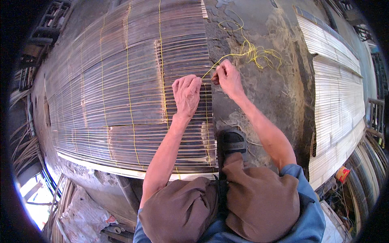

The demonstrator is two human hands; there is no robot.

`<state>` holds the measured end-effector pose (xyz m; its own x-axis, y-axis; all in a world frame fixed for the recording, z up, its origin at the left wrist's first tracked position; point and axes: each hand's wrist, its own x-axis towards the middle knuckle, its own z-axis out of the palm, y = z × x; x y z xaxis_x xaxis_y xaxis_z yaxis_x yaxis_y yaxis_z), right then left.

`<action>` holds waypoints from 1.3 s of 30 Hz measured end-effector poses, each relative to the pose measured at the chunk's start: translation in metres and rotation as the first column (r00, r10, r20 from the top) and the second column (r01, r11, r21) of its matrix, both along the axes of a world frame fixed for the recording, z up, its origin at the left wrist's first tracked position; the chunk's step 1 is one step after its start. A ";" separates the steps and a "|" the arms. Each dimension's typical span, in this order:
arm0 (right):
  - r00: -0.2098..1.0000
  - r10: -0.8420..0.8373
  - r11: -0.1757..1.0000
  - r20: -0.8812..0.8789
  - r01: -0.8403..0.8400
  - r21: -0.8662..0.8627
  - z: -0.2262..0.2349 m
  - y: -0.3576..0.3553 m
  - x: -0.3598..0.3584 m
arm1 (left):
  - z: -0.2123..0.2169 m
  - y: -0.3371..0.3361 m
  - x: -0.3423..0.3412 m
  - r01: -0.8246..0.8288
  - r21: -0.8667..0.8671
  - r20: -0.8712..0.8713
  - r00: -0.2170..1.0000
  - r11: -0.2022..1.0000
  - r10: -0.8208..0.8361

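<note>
A wide slatted blind [115,89] of thin strips lies on the floor to my left, with several lines of yellow cord running across the strips. At its right edge my left hand [187,92] is closed, its fingers pinched on the yellow cord [207,73] by the strip ends. Just to the right, my right hand [229,79] is closed too, the cord passing at its fingertips. From there the cord runs up to a loose tangle on the floor. What lies under the left fingers is hidden.
On the right lies a pale slatted panel [337,89]. My sandalled foot [234,141] stands beside the blind's right edge. A red can [342,174] sits at the lower right near bundled strips. A whitish sack [83,212] lies at the lower left.
</note>
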<state>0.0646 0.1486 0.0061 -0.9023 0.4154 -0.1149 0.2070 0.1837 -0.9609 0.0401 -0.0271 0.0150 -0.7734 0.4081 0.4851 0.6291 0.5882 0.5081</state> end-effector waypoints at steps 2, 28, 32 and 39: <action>0.999 0.020 0.999 -0.048 -0.022 -0.048 0.016 -0.002 -0.014 | 0.004 -0.001 -0.010 0.043 0.003 0.164 0.986 0.999 -0.043; 0.892 0.451 0.845 0.006 -0.430 0.319 0.053 0.002 -0.041 | 0.003 0.005 -0.017 0.038 -0.052 0.335 0.942 0.998 -0.018; 0.962 0.270 0.890 -0.047 -0.231 0.393 0.045 0.003 -0.031 | 0.007 0.012 -0.013 -0.014 -0.075 0.280 0.959 0.997 0.035; 0.979 0.078 0.946 0.188 -0.133 0.297 -0.010 0.001 0.014 | -0.010 0.009 -0.001 -0.131 0.097 -0.053 0.989 0.987 0.136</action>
